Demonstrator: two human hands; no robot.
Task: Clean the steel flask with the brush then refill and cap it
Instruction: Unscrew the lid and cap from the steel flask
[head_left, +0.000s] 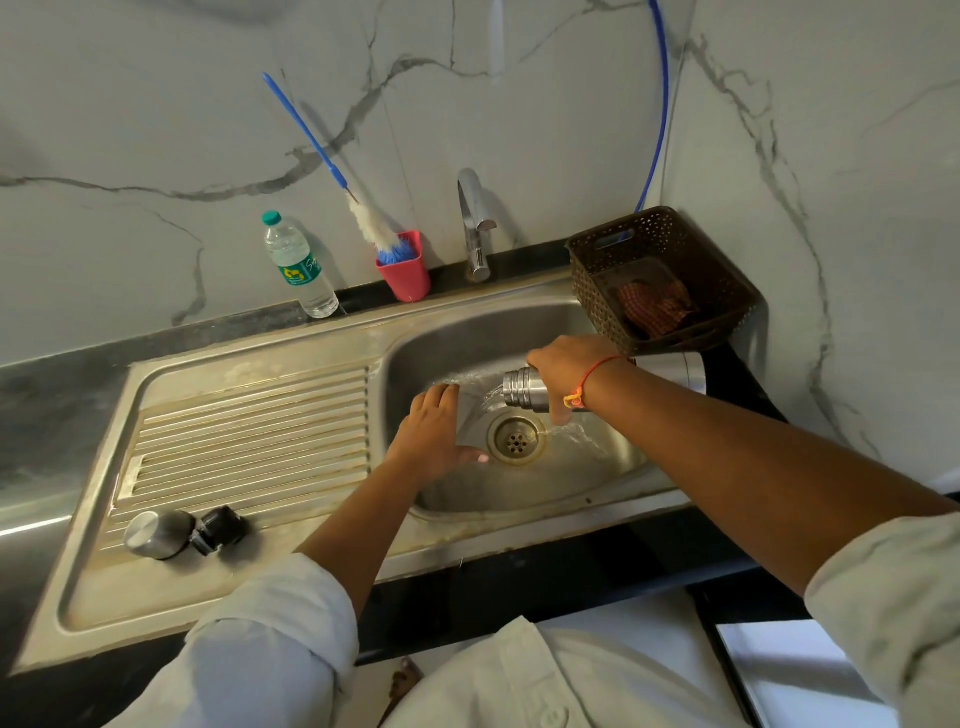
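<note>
My right hand (563, 366) grips the steel flask (522, 389), which lies tipped on its side over the sink basin (519, 332), mouth to the left. Water pours from the mouth onto the basin floor near the drain (515, 439). My left hand (434, 434) hovers open inside the basin, left of the drain, fingers relaxed. The flask's steel cap (156, 534) and its black inner stopper (218, 530) lie on the ribbed drainboard (249, 441). The blue-handled bottle brush (363, 218) stands in a red cup (405, 273) behind the sink.
A clear plastic water bottle (298, 265) stands at the back left of the sink. The chrome tap (475, 223) rises behind the basin. A brown perforated basket (660, 280) with a checked cloth sits at the back right corner.
</note>
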